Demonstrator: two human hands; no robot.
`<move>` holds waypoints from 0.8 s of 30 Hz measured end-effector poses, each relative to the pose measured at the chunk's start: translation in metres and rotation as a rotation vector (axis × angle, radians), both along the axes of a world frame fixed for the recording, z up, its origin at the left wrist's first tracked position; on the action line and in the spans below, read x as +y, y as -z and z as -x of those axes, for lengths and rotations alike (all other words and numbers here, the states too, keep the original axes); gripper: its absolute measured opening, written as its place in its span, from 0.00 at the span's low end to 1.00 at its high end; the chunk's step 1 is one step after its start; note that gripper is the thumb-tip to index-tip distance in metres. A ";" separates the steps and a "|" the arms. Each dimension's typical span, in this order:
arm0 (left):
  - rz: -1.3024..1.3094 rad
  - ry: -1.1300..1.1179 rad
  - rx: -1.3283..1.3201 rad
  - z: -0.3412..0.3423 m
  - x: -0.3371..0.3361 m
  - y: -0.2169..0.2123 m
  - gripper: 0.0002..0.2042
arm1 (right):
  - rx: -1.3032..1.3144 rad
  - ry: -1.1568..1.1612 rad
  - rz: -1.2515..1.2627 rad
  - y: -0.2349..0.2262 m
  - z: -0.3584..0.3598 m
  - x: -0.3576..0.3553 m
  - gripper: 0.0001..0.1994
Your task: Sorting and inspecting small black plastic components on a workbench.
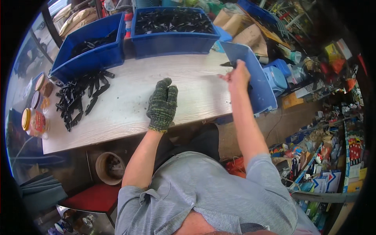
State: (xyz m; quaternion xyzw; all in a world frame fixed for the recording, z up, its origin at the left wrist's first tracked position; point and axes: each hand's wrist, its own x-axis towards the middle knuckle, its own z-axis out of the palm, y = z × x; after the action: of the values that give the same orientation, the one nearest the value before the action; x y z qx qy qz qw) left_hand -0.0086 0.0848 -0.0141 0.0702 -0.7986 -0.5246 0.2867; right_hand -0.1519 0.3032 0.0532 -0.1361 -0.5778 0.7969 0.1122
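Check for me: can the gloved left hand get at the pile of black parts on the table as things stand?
Probably yes. The left hand rests on the table, and only bare wood lies between it and the pile of black parts further left. The right hand is off at the tilted blue bin, out of the way.

We see the scene from one head-worn fisheye view, looking steeply down and forward over our own shoulders onto the wooden table (129,102). It sits close above the arms, and straight edges bend near the dark round rim.
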 end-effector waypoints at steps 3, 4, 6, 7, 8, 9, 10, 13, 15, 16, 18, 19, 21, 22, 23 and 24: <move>-0.013 0.024 -0.016 -0.001 0.004 -0.006 0.13 | 0.026 0.194 -0.032 -0.011 0.021 0.058 0.17; -0.021 0.028 -0.022 -0.001 0.004 -0.006 0.13 | 0.028 0.202 -0.033 -0.010 0.020 0.067 0.17; -0.035 0.034 -0.035 -0.001 0.004 -0.006 0.13 | 0.047 0.298 -0.037 -0.007 0.015 0.081 0.18; -0.033 0.041 -0.035 0.000 0.004 -0.006 0.13 | 0.055 0.346 -0.037 -0.005 0.013 0.087 0.19; -0.011 0.034 -0.024 0.000 0.003 -0.004 0.13 | 0.053 0.353 -0.035 -0.003 0.006 0.087 0.19; 0.012 0.028 -0.012 0.000 0.002 -0.002 0.13 | 0.025 0.289 -0.027 0.002 0.000 0.084 0.18; 0.035 0.024 -0.001 0.000 0.001 -0.001 0.13 | -0.003 0.226 -0.018 0.008 -0.007 0.079 0.18; 0.083 0.043 0.034 0.003 0.002 0.000 0.13 | -0.024 0.124 0.006 0.020 -0.028 0.067 0.17; 0.112 0.051 0.047 0.003 -0.001 0.004 0.13 | -0.052 0.017 0.018 0.026 -0.041 0.051 0.17; 0.133 0.036 0.061 0.004 -0.002 0.007 0.13 | -0.078 -0.022 0.015 0.026 -0.048 0.043 0.17; 0.174 0.004 0.091 0.006 -0.005 0.013 0.13 | -0.095 -0.055 0.044 0.028 -0.059 0.029 0.16; 0.177 0.017 0.095 0.007 -0.004 0.014 0.13 | -0.113 -0.097 0.069 0.031 -0.063 0.024 0.15; 0.124 0.026 0.064 0.008 -0.003 0.015 0.13 | -0.109 -0.117 0.062 0.037 -0.070 0.016 0.14; 0.097 0.030 0.048 0.009 -0.003 0.015 0.14 | -0.107 -0.149 0.051 0.040 -0.073 0.013 0.13; 0.101 0.036 0.048 0.009 -0.003 0.015 0.14 | -0.107 -0.143 0.056 0.043 -0.075 0.011 0.13; 0.107 0.039 0.046 0.009 -0.004 0.015 0.14 | -0.080 -0.150 0.037 0.045 -0.077 0.009 0.13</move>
State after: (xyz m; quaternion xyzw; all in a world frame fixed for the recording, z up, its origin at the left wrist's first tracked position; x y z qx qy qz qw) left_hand -0.0178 0.0809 -0.0291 0.0274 -0.8199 -0.4881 0.2980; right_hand -0.0752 0.3124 0.0082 -0.1259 -0.5757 0.8075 0.0265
